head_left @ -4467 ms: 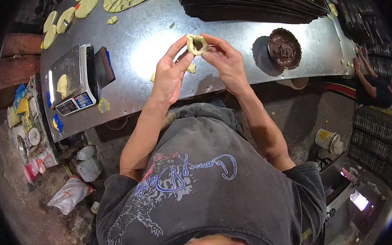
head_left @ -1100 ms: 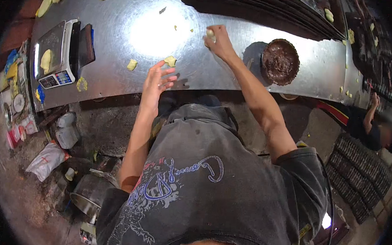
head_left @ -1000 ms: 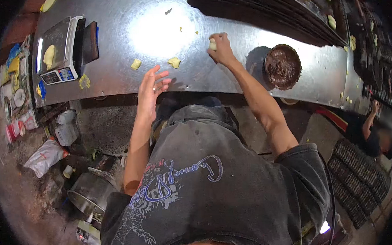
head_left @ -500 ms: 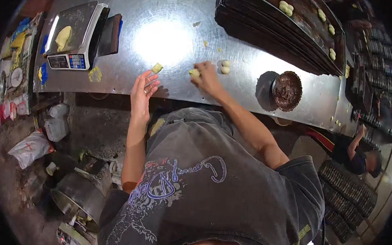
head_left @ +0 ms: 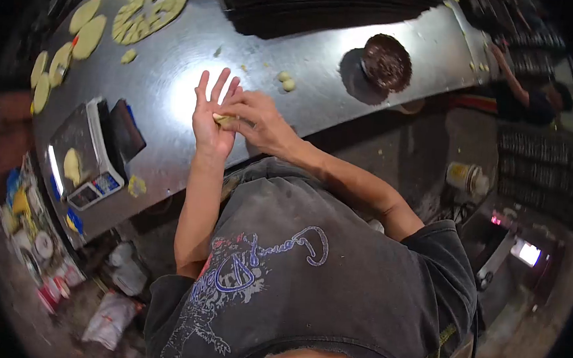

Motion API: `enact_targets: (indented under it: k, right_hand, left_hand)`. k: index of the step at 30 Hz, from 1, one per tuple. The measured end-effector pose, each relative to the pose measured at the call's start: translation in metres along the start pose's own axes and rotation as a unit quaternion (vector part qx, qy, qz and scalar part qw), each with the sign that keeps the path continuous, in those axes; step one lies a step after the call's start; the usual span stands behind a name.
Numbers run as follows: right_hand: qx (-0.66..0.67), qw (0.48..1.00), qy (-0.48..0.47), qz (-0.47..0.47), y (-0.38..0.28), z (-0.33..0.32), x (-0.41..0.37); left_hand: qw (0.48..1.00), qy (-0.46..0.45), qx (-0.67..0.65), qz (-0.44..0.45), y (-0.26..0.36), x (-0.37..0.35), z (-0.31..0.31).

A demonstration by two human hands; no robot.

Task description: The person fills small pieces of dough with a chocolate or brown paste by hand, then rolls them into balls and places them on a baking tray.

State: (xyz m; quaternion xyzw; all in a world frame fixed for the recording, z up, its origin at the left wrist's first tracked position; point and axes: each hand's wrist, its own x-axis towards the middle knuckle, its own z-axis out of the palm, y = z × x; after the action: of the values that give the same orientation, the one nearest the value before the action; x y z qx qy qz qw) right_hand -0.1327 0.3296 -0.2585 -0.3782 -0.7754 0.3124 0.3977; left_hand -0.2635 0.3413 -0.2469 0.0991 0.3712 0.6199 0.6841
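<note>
My left hand (head_left: 209, 127) is palm up above the front of the metal table, its fingers stretched out and spread. Against that palm lies a small piece of pale dough (head_left: 222, 118), partly hidden by fingers. My right hand (head_left: 258, 119) reaches across from the right, its fingertips closed on the dough and touching the left palm. Small dough balls (head_left: 286, 81) rest together on the table beyond my right hand. Further right stands a round bowl of dark brown paste (head_left: 387, 64).
A digital scale (head_left: 91, 160) with dough on it stands at left. Behind it lie flat dough pieces (head_left: 88, 35) and a cut dough round (head_left: 128, 28). Stacked dark trays (head_left: 323, 10) fill the back. Another person's arm (head_left: 512, 75) shows at far right.
My right hand has lifted from the tabletop and come left to meet my left palm, with dough between them. The view has turned, bringing the flat dough pieces in at upper left.
</note>
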Motion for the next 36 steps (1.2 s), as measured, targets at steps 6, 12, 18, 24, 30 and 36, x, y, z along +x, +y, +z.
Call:
enact_targets:
  k: [6, 12, 18, 24, 30, 36]
  right_hand:
    - [0.307, 0.924, 0.113, 0.197, -0.022, -0.098, -0.003]
    - [0.637, 0.701, 0.095, 0.307, 0.0, -0.15, -0.046]
    - [0.561, 0.737, 0.049, 0.374, 0.069, -0.227, -0.079]
    - [0.041, 0.915, 0.081, 0.393, 0.202, -0.285, -0.09]
    - [-0.193, 0.897, -0.041, 0.395, 0.247, -0.248, -0.096]
    - [0.064, 0.838, 0.056, 0.539, 0.279, -0.268, -0.065]
  left_hand:
    - [0.772, -0.235, 0.409, 0.426, -0.039, -0.004, 0.078]
    - [0.625, -0.351, 0.424, 0.553, -0.085, 0.014, 0.118]
    - [0.678, -0.407, 0.507, 0.344, -0.167, 0.022, 0.138]
    - [0.741, -0.306, 0.597, -0.02, -0.202, 0.015, 0.119]
    - [0.798, -0.188, 0.573, -0.012, -0.202, -0.002, 0.114]
    - [0.853, -0.147, 0.5, 0.008, -0.194, -0.012, 0.115]
